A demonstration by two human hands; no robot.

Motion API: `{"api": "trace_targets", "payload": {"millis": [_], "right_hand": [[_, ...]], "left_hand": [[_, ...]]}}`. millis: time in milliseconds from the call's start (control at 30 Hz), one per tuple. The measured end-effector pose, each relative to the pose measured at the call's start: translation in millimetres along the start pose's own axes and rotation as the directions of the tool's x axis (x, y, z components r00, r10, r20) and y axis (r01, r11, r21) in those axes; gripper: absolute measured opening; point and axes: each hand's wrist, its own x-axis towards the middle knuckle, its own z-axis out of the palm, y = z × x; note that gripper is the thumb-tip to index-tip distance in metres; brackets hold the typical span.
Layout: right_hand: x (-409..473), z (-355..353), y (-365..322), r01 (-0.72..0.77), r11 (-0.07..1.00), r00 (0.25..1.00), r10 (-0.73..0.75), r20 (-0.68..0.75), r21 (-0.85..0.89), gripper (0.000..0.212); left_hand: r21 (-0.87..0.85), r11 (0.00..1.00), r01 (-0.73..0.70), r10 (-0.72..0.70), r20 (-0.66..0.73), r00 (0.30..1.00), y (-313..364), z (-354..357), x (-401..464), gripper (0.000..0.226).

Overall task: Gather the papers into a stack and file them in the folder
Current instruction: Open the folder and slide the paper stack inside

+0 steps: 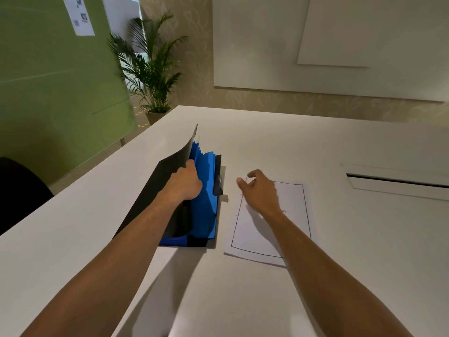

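A black expanding folder with blue inner dividers lies on the white table, left of centre. My left hand grips the black front cover and holds it lifted, so the dividers show. To the right of the folder lies a stack of white papers, whose top sheet carries a thin black border. My right hand hovers over the stack's far left corner with fingers loosely curled and apart. I cannot tell whether the fingertips touch the paper.
A cable slot with a flap is set into the table at the right. A black chair back stands at the left edge. A potted palm and a green partition are beyond the table.
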Motion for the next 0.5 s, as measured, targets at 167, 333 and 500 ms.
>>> {"api": "trace_targets", "payload": {"millis": [167,333,500], "right_hand": [[-4.3,-46.9,38.5,-0.170,0.970,0.971,0.135,-0.196,-0.173,0.038],[-10.8,-83.4,69.0,-0.364,0.847,0.930,0.309,-0.198,-0.388,0.043],[-15.3,-89.3,77.4,-0.386,0.782,0.918,0.376,-0.124,-0.489,0.043]], "left_hand": [[0.046,0.998,-0.037,0.033,0.088,0.996,4.4,24.5,1.5,0.064],[0.106,0.991,-0.087,0.075,0.111,0.991,8.5,39.8,2.3,0.058],[0.238,0.963,-0.130,0.111,0.092,0.990,12.4,53.2,1.0,0.066]]}}
